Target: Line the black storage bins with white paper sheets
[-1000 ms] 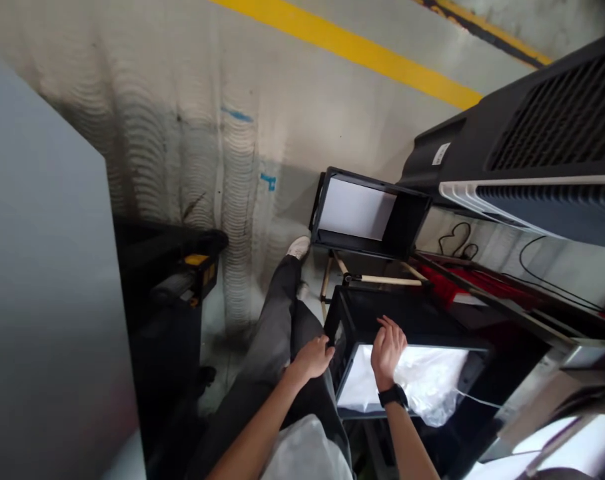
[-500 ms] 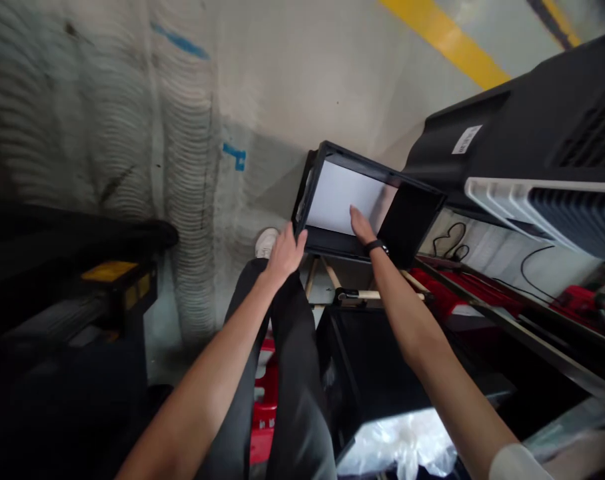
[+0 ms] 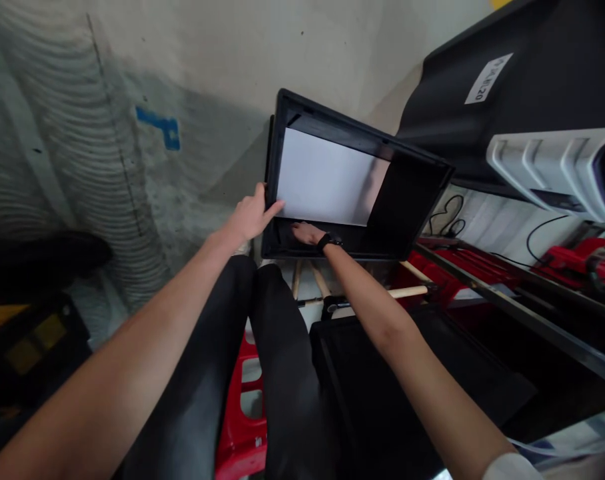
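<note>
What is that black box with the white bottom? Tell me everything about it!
The black crate is an open, shallow rectangular bin, seemingly plastic, tilted so its inside faces the camera. A white sheet covers most of its bottom; its walls are dark. It sits above crossed wooden sticks, near the grey floor. The left hand grips its left rim, and the right hand, wearing a black wristband, reaches inside along the near wall.

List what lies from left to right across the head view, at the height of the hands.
Blue floor mark → left hand → right hand → black crate → black cable → red tool.
</note>
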The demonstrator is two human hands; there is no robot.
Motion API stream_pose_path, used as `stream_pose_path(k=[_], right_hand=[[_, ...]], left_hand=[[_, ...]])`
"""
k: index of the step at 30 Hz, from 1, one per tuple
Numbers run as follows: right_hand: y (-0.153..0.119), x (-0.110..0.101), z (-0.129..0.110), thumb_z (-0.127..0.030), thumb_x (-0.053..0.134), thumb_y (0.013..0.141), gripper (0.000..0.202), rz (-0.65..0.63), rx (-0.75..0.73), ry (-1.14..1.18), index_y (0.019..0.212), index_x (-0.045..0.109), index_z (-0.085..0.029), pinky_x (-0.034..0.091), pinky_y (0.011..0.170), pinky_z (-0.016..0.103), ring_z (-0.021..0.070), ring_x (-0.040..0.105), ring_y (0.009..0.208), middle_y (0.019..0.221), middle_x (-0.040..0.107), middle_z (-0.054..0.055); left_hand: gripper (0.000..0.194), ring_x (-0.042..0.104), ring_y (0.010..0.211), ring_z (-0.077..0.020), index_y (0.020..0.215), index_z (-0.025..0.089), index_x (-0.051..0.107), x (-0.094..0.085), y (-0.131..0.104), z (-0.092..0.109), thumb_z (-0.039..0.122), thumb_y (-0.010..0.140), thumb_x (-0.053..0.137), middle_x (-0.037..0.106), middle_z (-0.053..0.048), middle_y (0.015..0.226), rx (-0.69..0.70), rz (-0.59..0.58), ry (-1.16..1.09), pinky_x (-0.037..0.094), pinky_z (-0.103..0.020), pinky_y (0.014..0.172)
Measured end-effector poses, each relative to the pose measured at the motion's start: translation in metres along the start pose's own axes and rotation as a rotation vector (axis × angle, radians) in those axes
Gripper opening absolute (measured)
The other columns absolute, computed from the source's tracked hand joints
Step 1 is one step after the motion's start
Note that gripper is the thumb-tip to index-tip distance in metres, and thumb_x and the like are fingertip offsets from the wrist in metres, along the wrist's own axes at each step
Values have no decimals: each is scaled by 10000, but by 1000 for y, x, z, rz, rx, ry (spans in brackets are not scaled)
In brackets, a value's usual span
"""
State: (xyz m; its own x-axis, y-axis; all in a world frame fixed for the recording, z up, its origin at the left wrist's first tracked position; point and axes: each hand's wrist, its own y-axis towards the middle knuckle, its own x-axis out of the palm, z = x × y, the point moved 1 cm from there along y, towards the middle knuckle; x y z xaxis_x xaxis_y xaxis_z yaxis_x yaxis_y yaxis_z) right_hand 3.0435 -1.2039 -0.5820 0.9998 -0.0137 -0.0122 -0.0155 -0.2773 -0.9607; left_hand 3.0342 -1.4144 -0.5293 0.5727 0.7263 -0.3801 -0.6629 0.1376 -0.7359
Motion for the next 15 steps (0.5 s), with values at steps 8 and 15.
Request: stream_pose_path(k=[8, 15], right_hand=[[-89, 31, -5, -296, 773, 968, 959, 98, -99, -181, 1800, 299, -231, 477, 1251, 590, 431, 495, 1572, 1784, 397, 216], [-123, 4, -6, -116, 557, 981, 699, 370, -124, -270, 1675, 546, -196, 542, 1125, 417, 341, 702, 1345, 1535, 706, 141]], left_hand=[[676, 749, 1161, -421, 1532, 115, 588, -6, 9, 8, 593, 1058, 653, 778, -188, 1038, 1, 98, -89, 526, -591, 1146], [464, 787, 930, -208, 1480, 135, 623, -45, 16, 21, 433, 1217, 382, 772, -131, 1270, -77, 230, -826, 597, -501, 1039]])
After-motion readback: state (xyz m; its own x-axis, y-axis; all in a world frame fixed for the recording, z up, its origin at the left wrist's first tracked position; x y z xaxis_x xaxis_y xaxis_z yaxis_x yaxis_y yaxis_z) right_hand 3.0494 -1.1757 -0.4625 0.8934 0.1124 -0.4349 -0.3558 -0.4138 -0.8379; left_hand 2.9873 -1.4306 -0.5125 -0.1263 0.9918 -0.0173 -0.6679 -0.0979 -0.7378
